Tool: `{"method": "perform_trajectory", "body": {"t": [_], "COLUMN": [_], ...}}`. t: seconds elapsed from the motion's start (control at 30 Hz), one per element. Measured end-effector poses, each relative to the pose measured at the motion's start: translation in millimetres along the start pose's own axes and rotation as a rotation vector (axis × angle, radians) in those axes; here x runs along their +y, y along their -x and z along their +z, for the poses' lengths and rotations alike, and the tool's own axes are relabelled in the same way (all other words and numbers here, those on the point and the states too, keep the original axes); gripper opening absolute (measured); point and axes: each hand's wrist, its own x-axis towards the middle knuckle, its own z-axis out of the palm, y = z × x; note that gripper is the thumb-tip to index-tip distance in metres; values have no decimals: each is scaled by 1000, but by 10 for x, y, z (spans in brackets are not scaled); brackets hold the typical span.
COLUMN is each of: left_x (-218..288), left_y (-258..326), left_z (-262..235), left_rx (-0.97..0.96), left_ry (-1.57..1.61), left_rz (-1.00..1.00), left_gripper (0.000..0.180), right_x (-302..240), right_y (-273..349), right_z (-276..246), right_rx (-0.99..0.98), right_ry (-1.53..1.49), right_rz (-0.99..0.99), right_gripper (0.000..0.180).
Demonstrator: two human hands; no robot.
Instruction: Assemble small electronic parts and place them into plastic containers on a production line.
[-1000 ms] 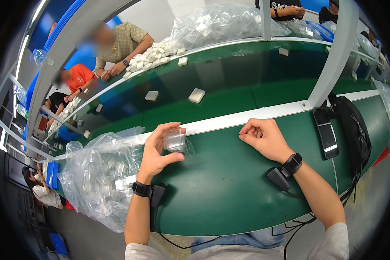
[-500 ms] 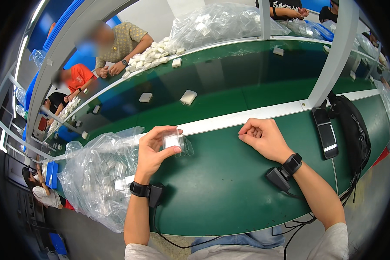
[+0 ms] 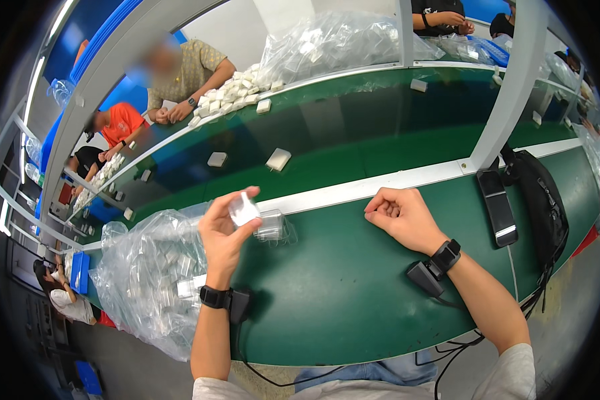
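Note:
Between the thumb and fingers of my left hand is a small white square block, held tilted above the near green table. Its surface is a little blurred and shiny. Just right of it, a clear plastic case rests near the white rail, apart from my fingertips as far as I can see. My right hand hovers over the table's right part, fingers curled and thumb against the index finger; no object shows in it. Beside my left forearm, a large clear bag holds many clear cases, some with white inside.
Beyond the white rail runs a green conveyor belt with scattered white blocks. A grey post rises at right, near a phone and black pouch. Co-workers sit across by a white heap. Cables hang from my wrist devices.
My left hand has shifted slightly left and tilted the white block, leaving more of the clear case in sight. Blocks on the belt have slid left. My right hand stays nearly still.

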Motion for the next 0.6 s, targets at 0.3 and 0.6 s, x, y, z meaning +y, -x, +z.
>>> {"method": "perform_trajectory", "body": {"t": [0.3, 0.6], "left_x": [276, 126], "left_y": [361, 505], "left_z": [367, 923], "left_rx": [-64, -475], "left_ry": [-184, -296], "left_rz": [263, 61], "left_gripper": [65, 54], "right_x": [110, 186], "right_y": [9, 4], "right_z": [51, 84], "right_rx": [21, 24], "right_ry": [1, 13], "right_rz": [-69, -96], "right_gripper": [7, 6]}}
